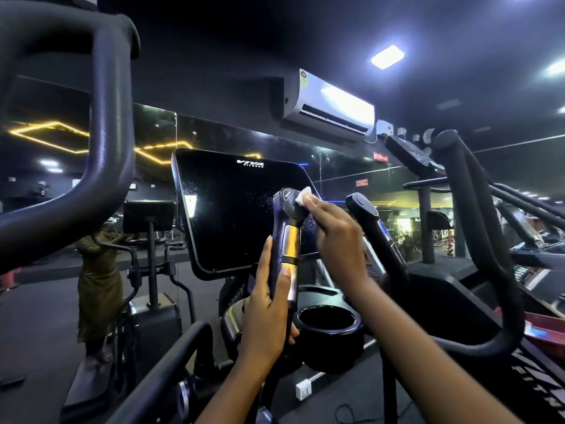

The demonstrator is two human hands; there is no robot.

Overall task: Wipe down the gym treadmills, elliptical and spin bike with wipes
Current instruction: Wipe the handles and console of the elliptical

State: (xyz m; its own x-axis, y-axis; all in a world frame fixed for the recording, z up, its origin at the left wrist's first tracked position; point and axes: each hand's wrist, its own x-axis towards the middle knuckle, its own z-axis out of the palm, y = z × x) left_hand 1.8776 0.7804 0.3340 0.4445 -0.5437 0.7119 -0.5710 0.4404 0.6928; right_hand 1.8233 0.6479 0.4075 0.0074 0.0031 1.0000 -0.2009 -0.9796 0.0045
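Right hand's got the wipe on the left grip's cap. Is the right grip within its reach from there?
Probably yes. The right hand presses the wipe on the left grip. The right grip stands just beside that hand, uncovered, with only open air between them.

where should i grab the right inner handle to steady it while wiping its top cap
Grip the right inner handle on its straight shaft, below the cap, coming from the near side. It leans up toward the screen, so the cap is left free, much as the left hand holds the other handle.
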